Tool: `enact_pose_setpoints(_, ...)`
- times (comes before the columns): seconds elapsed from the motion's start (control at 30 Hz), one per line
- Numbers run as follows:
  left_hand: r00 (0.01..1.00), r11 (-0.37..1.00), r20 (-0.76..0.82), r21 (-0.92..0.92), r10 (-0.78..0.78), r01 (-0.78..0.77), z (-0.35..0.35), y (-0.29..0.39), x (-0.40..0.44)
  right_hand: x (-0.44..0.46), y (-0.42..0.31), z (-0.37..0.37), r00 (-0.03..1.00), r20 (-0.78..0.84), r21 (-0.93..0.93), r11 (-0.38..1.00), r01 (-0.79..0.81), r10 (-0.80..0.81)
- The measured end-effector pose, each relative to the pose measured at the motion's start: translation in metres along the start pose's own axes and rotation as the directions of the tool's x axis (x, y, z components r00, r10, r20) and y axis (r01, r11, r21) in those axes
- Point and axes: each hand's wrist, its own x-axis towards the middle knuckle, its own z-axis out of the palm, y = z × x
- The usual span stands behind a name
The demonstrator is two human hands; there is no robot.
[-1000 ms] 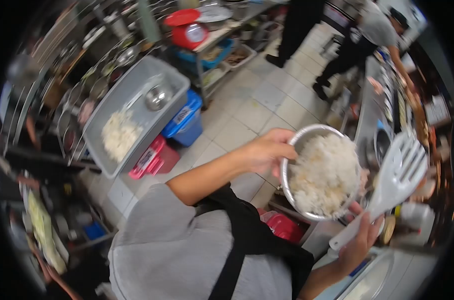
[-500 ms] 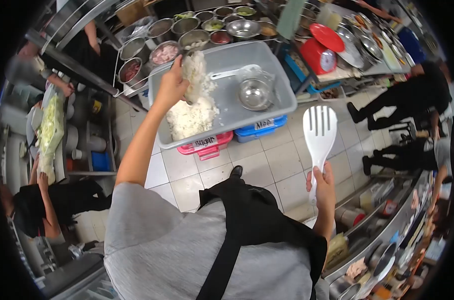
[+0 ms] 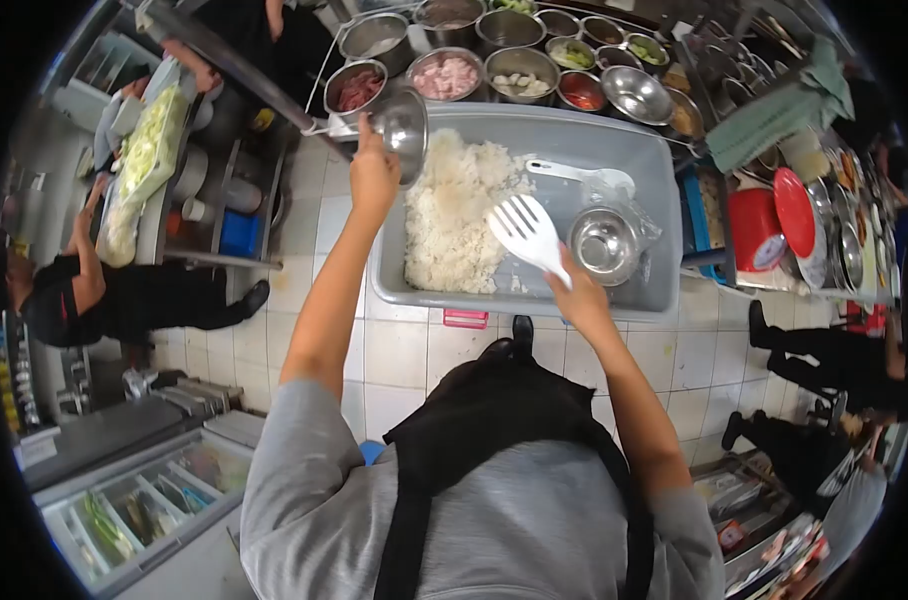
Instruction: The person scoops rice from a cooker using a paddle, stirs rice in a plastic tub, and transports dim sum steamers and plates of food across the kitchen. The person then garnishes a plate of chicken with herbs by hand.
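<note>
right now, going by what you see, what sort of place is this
Probably a commercial kitchen: metal pots of ingredients stand beyond a grey tub holding rice, and a red scale sits nearby.

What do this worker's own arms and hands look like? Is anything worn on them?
The left hand and right hand are ordinary human hands, with no gloves to be seen. Both forearms are bare, with no watch or bracelet showing. Higher up, the arms go into plain grey short sleeves. Over the shirt is a black apron with wide straps.
</note>
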Motion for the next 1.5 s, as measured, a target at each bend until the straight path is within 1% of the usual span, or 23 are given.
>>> enact_pose_setpoints(0.03,1.000,1.000,-0.002,0.018,-0.024,0.024,-0.006,-0.003,-0.015,0.023,-0.019,0.006,0.996,0.090,-0.014,1.000,-0.008,0.009)
enact_pose_setpoints(0.1,0.972,0.954,-0.121,-0.247,-0.203,0.169,-0.020,0.000,-0.038,0.067,-0.042,0.027,0.976,0.218,-0.146,0.989,0.017,0.015)
enact_pose_setpoints(0.17,0.872,0.708,-0.001,-0.584,-0.489,0.397,-0.047,0.043,-0.067,0.104,-0.031,0.067,0.957,0.290,-0.173,0.983,0.060,-0.008)
enact_pose_setpoints(0.33,0.704,0.518,0.161,-0.568,-0.692,0.639,-0.052,0.035,-0.135,0.186,-0.019,0.110,0.932,0.355,-0.215,0.963,0.162,-0.077)
enact_pose_setpoints(0.4,0.641,0.326,0.368,-0.630,-0.674,0.705,-0.042,0.048,-0.141,0.215,-0.016,0.124,0.922,0.342,-0.200,0.945,0.259,-0.180)
enact_pose_setpoints(0.47,0.532,0.327,0.518,-0.437,-0.670,0.838,-0.004,0.045,-0.157,0.292,0.030,0.178,0.771,0.563,-0.103,0.901,0.422,-0.297)
enact_pose_setpoints(0.5,0.562,0.268,0.611,-0.508,-0.558,0.818,0.006,0.068,-0.148,0.274,-0.025,0.101,0.772,0.628,-0.178,0.947,0.268,-0.101)
enact_pose_setpoints(0.57,0.411,0.149,0.737,-0.397,-0.536,0.906,0.055,0.081,-0.149,0.277,-0.060,0.050,0.665,0.744,-0.343,0.891,0.298,0.064)
enact_pose_setpoints(0.73,0.456,-0.197,0.853,-0.507,-0.255,0.839,0.161,0.112,-0.182,0.203,-0.061,0.007,0.806,0.591,-0.314,0.913,0.260,-0.027)
enact_pose_setpoints(0.8,0.314,-0.117,0.933,-0.336,-0.175,0.934,0.160,0.146,-0.175,0.172,-0.030,0.030,0.823,0.558,-0.319,0.888,0.332,-0.107)
enact_pose_setpoints(0.83,0.307,-0.127,0.935,-0.331,-0.176,0.935,0.174,0.153,-0.188,0.163,-0.024,0.039,0.818,0.566,-0.321,0.887,0.332,-0.101)
enact_pose_setpoints(0.9,0.435,-0.020,0.888,-0.437,0.147,0.899,0.205,0.152,-0.217,0.152,-0.020,0.061,0.857,0.494,-0.301,0.895,0.329,-0.148)
enact_pose_setpoints(0.93,0.428,-0.017,0.892,-0.430,0.145,0.903,0.202,0.149,-0.219,0.157,-0.006,0.085,0.870,0.448,-0.301,0.881,0.364,-0.206)
enact_pose_setpoints(0.97,0.639,0.482,0.757,-0.616,0.140,0.624,0.193,0.144,-0.219,0.167,-0.008,0.089,0.870,0.450,-0.296,0.885,0.360,-0.203)
enact_pose_setpoints(1.0,0.771,0.824,0.582,-0.550,0.258,0.139,0.181,0.139,-0.223,0.177,-0.010,0.092,0.875,0.451,-0.268,0.909,0.321,-0.176)
enact_pose_setpoints(1.07,0.676,0.882,0.733,-0.363,0.073,0.299,0.125,0.124,-0.211,0.201,-0.008,0.092,0.878,0.454,-0.243,0.926,0.288,-0.154)
enact_pose_setpoints(1.13,0.604,0.606,0.774,-0.393,-0.187,0.691,0.066,0.104,-0.192,0.211,0.005,0.088,0.824,0.566,-0.249,0.944,0.217,-0.040)
enact_pose_setpoints(1.17,0.589,0.620,0.748,-0.313,-0.306,0.719,0.040,0.090,-0.188,0.199,0.011,0.076,0.825,0.564,-0.249,0.947,0.205,-0.030)
enact_pose_setpoints(1.2,0.751,0.705,0.576,-0.384,-0.322,0.596,0.029,0.063,-0.203,0.173,0.014,0.053,0.834,0.551,-0.230,0.955,0.187,-0.031)
enact_pose_setpoints(1.33,0.626,0.363,0.368,-0.573,-0.688,0.735,-0.032,0.005,-0.222,0.091,0.028,0.067,0.875,0.477,-0.242,0.969,0.040,0.083)
enact_pose_setpoints(1.37,0.568,0.331,0.329,-0.556,-0.754,0.762,-0.043,0.001,-0.220,0.091,0.034,0.078,0.877,0.471,-0.250,0.968,0.032,0.093)
enact_pose_setpoints(1.43,0.548,0.312,0.266,-0.595,-0.793,0.740,-0.045,-0.020,-0.221,0.117,0.045,0.093,0.865,0.502,-0.103,0.992,0.072,-0.010)
enact_pose_setpoints(1.5,0.566,0.320,0.281,-0.598,-0.775,0.735,-0.042,-0.032,-0.208,0.128,0.047,0.068,0.821,0.569,-0.138,0.990,0.042,0.044)
